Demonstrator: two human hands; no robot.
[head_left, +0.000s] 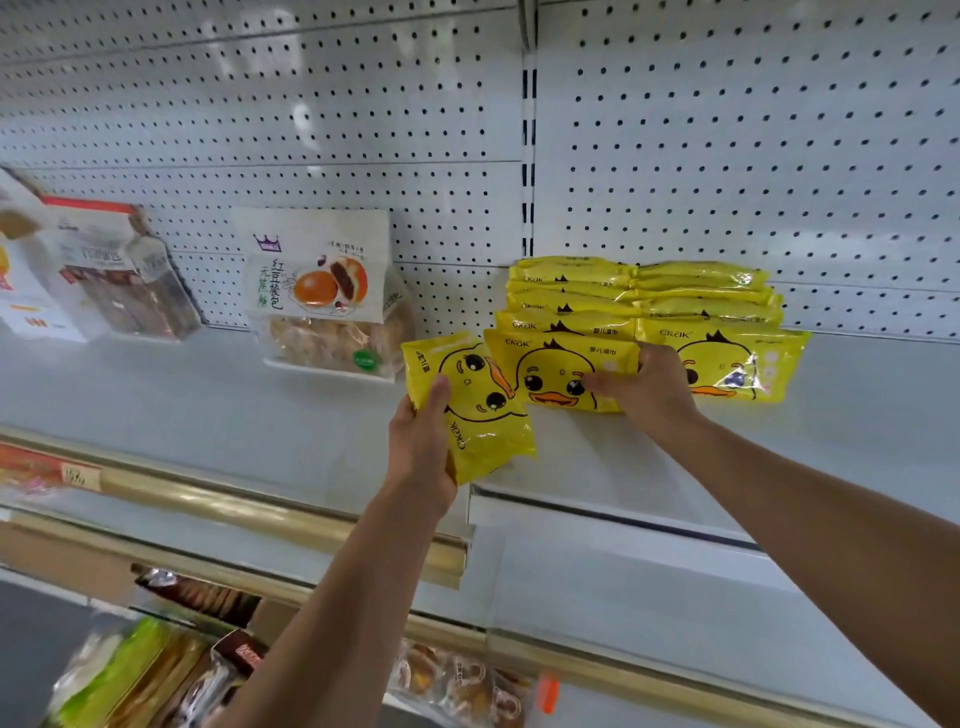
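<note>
Here, two stacks (701, 293), left grip (421, 441) clamped on one loose packet (491, 423), right grip (649, 387) pinching top packet (558, 364)

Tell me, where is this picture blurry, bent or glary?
Head view: pegboard rows bow from the wide lens; boxes far left and lower-shelf packets smear; glare glints on the rightmost duck pack; left hand, right hand and their gripped packs look sharp.

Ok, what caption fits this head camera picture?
Left hand holds loose duck pack; right hand grips stacked duck pack on shelf.
</note>
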